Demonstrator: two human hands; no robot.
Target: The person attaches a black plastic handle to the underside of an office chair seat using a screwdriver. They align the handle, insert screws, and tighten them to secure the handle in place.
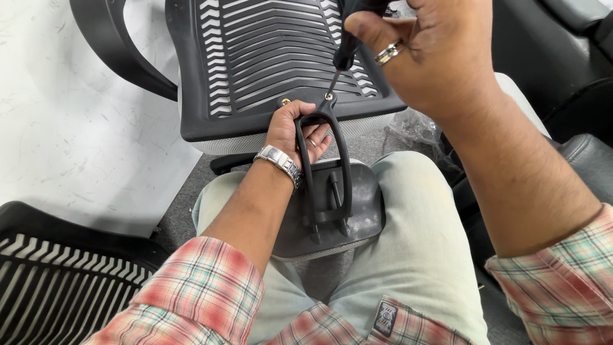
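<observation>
Up top, right hand (pixel 440 57) closed round a screwdriver (pixel 343 54), fingers (pixel 367 29) wrapped tight on its black handle; tip set down on a screw (pixel 328 96) at the top of a black bracket (pixel 327 166); ring (pixel 388 53) on one finger. Just below the tip, left hand (pixel 297 131) curled shut round the bracket's upper loop, pressing it against the lower edge of a slatted chair back (pixel 281 64); wristwatch (pixel 280 163) on that wrist. Below the left fingers, bracket running down to a grey headrest pad (pixel 364 204) resting on the lap; second screw (pixel 285 101) just left of the first, beside the left thumb. Far left of both hands, another slatted chair part (pixel 57 281) on the floor.
</observation>
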